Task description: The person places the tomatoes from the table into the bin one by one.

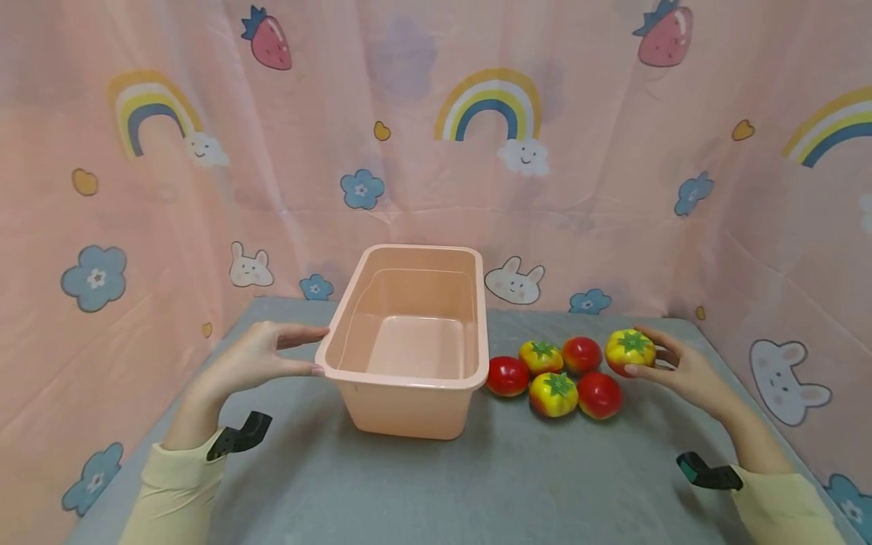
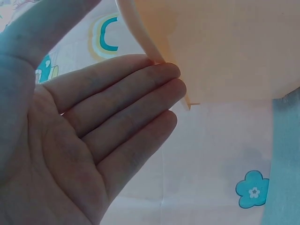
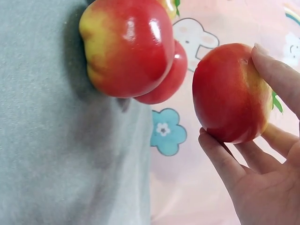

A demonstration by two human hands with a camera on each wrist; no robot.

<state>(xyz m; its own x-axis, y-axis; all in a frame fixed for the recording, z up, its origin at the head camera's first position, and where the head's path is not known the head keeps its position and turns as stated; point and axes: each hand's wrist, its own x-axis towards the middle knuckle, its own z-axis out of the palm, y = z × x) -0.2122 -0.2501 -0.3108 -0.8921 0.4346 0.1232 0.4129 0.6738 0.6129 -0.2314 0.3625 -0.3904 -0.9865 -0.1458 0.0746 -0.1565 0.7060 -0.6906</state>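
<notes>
The right hand (image 1: 689, 372) pinched a glossy tomato-like fruit (image 1: 628, 348), right of five other fruits (image 1: 553, 395) over the desk (image 1: 531, 484); it looked light, hard and slippery, best held round its sides; the left hand (image 1: 253, 357), straight-fingered, touched the peach tub (image 1: 409, 413).

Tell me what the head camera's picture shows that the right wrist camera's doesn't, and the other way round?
Only the head view shows the pink bin and the left hand touching its rim.

Only the right wrist view gives a close look at the broad red side of the held fruit, mostly hidden from the head camera.

Both show the right hand holding that fruit, some other fruits, part of the grey tabletop and the patterned backdrop.
</notes>
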